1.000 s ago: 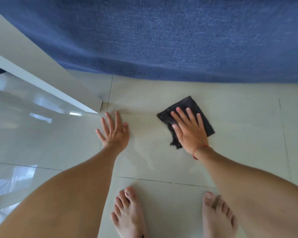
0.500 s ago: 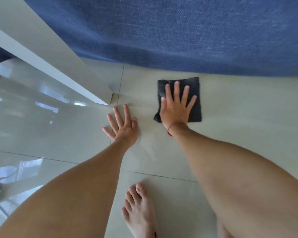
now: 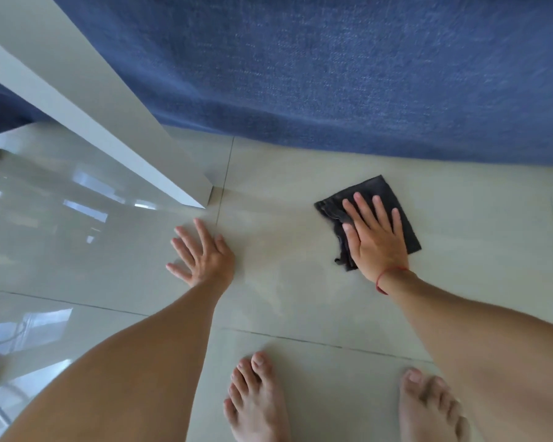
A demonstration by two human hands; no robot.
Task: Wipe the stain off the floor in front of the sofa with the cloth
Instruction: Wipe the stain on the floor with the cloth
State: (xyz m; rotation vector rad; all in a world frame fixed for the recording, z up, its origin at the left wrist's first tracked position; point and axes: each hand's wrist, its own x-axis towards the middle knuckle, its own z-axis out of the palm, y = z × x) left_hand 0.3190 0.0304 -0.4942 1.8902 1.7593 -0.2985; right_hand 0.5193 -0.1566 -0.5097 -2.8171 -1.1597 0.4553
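Sliding right since a half-second ago, our right hand (image 3: 375, 239) presses flat, fingers spread, on the dark grey folded cloth (image 3: 406, 231) before the blue fabric sofa (image 3: 332, 74); our left hand (image 3: 201, 255), empty, braces on the glossy pale tiled floor (image 3: 300, 298). We judge wiping mid-stroke; no stain discernible.

My arms are bare to the frame edge, no sleeves. A thin red string bracelet (image 3: 384, 280) circles the wrist of my right hand (image 3: 375, 244). My left hand (image 3: 205, 260) wears nothing. Both feet (image 3: 257, 406) bare, at 6 o'clock.
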